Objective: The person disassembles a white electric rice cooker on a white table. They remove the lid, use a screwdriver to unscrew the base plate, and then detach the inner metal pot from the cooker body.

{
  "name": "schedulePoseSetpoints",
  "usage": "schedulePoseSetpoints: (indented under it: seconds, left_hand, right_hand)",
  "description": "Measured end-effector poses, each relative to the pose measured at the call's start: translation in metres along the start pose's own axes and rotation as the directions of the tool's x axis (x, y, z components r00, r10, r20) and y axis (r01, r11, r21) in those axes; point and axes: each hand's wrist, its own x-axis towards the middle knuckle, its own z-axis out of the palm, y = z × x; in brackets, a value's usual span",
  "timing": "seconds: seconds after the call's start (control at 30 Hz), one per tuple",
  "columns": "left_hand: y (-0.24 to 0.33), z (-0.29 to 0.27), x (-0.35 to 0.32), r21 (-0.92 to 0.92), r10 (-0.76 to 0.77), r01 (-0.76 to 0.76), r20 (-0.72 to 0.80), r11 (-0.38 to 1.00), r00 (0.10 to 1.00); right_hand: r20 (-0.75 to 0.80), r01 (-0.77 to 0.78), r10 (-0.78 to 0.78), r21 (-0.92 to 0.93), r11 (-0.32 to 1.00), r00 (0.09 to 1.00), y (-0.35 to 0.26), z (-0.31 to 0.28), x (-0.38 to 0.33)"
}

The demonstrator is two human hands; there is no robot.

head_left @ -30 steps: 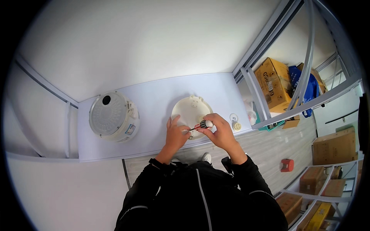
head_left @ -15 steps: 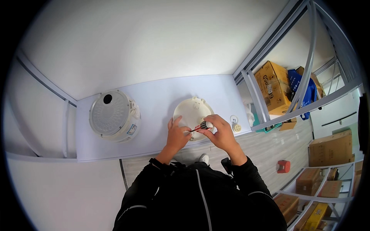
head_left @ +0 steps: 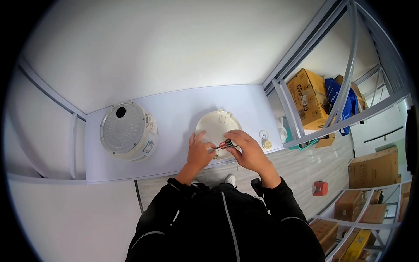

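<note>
A round cream cover (head_left: 211, 126) lies at the front of a pale worktable (head_left: 174, 100) against a white wall (head_left: 152, 48), a drum-shaped white appliance (head_left: 124, 133) well apart to its left, a small round part (head_left: 267, 144) near the table's right end. Beyond, I see a cardboard box (head_left: 307, 98) through a grey metal frame (head_left: 289, 107), and a red stool (head_left: 320, 188) on the floor (head_left: 292, 170). The person's right hand (head_left: 252, 153) pinches a red-and-black screwdriver (head_left: 228, 143) over the cover, its tip close to the left hand (head_left: 200, 153), whose fingers spread along the near-left rim; whether they grip anything, I cannot tell.
</note>
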Motion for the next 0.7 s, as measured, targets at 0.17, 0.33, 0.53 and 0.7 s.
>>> schedulePoseSetpoints:
  seconds: [0.17, 0.33, 0.53, 0.7]
  left_hand:
    - [0.002, -0.001, 0.0, 0.004, -0.015, 0.015, -0.002, 1.0, 1.0]
    - [0.002, 0.0, 0.0, 0.025, -0.005, 0.005, 0.002, 1.0, 1.0]
    - [0.004, 0.002, 0.001, 0.021, -0.003, 0.002, 0.029, 1.0, 1.0]
    - [0.006, 0.007, 0.0, 0.013, -0.018, 0.018, 0.042, 1.0, 0.999]
  right_hand:
    - [0.044, -0.14, 0.148, -0.136, 0.981, 0.988, -0.016, -0.005, 0.006]
    - [0.021, -0.05, 0.052, -0.069, 0.996, 0.998, -0.001, 0.008, 0.004]
    - [0.037, -0.08, 0.077, 0.071, 0.994, 0.996, -0.013, 0.01, 0.009]
    - [0.08, -0.445, 0.508, -0.376, 0.812, 0.858, -0.036, 0.005, 0.023]
